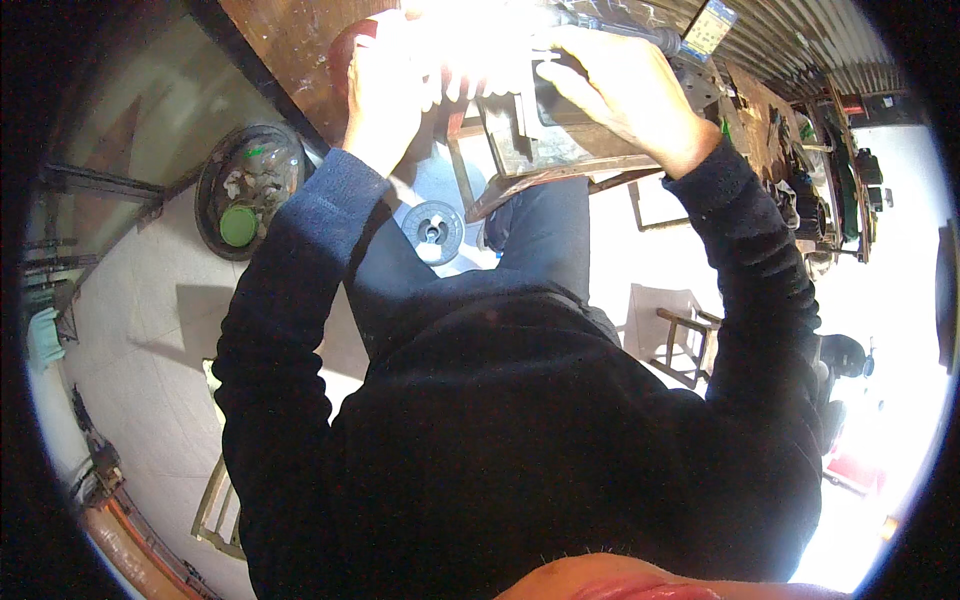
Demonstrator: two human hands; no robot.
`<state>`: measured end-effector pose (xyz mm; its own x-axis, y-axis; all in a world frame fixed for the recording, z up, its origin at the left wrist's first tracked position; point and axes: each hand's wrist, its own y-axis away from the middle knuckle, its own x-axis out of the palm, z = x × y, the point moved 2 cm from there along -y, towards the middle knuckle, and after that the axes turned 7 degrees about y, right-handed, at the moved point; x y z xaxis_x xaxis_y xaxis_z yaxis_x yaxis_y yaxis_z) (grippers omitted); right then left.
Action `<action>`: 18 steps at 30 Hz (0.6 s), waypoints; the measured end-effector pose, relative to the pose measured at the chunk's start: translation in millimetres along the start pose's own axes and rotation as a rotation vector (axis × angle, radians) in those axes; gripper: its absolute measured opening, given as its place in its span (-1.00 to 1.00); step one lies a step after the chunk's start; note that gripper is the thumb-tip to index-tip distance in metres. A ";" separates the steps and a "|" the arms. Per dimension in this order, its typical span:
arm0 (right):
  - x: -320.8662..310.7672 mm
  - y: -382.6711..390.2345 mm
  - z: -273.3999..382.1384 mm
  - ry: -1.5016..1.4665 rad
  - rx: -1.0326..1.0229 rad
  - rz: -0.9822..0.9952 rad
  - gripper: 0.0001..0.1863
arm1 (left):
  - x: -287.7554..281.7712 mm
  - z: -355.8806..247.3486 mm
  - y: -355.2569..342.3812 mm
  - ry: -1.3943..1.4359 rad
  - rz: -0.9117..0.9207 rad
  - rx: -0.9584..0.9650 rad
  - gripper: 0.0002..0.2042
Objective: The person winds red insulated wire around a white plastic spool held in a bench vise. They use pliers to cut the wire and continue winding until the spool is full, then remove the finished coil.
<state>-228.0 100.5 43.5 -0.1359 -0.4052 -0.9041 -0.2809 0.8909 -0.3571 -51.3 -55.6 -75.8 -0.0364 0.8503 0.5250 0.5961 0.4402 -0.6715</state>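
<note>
At the bench edge, my left hand (385, 105) has its fingers curled, and strong glare washes out whatever lies in them. Beside its wrist sits a rounded red thing (347, 58), partly covered by the hand. To the right, my right hand (632, 92) is closed, thumb and forefinger brought together at a small bright piece too washed out to name. Behind that hand lies a dark, tube-shaped tool (640, 36). Below both hands is a wood-framed tray (575, 150) holding a flat, pale, angled strip (525, 115).
The wooden bench (275, 45) runs along the top. A dark round basin (212, 200) with a green tub (238, 226) stands on the floor at left. Between my legs is a grey disc (433, 232). A wooden stool (685, 345) stands at right, below a cluttered side bench (765, 110).
</note>
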 end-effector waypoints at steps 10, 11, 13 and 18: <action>-1.2 0.0 -5.6 -0.274 0.167 0.074 -0.76 | -4.2 -11.7 6.4 -0.376 -0.508 -0.215 -0.63; -3.8 0.8 -4.7 -0.306 0.211 0.105 -0.77 | -2.8 -10.7 5.5 -0.300 -0.515 -0.207 -0.64; -9.7 1.7 -1.4 -0.557 0.269 0.135 -0.65 | -1.0 -7.8 4.2 -0.160 -0.595 -0.193 -0.66; -13.9 -4.0 14.1 -0.640 0.259 -0.123 -0.55 | -1.4 -7.1 3.7 -0.215 -0.685 -0.176 -0.69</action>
<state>-211.6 105.4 54.2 0.4907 -0.3762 -0.7859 -0.0124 0.8989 -0.4380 -43.4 -57.2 -75.2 -0.5926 0.4470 0.6701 0.5023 0.8554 -0.1263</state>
